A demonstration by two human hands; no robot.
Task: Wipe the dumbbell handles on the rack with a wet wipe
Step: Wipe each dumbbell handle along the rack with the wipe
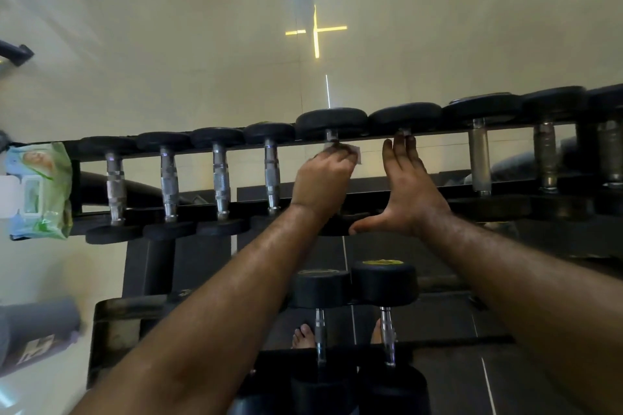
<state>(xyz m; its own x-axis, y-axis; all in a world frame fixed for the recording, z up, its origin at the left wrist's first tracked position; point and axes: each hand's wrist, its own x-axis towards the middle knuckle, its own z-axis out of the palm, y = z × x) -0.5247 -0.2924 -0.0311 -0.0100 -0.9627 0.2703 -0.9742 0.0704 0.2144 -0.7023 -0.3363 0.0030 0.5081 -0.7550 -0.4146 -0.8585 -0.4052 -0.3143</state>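
Pale glossy gym floor behind a black dumbbell rack (371,138). The left hand (322,178) is curled round a handle (332,135) mid-row, pinching a white wet wipe (356,154) against it; the right hand (409,185) lies flat, fingers spread, on the next dumbbell. He'd probably do best twisting the wipe round the full knurling. Most of that handle is hidden under his fist, and the wipe pack (40,189) is cut off at the left edge.

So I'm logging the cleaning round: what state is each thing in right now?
Left hand: curled round the wet wipe, on a dumbbell handle.
Wet wipe: bunched in the left hand, a corner showing.
Right hand: open, fingers straight, lying over the next handle.
Wipes pack: lying at the rack's left end.
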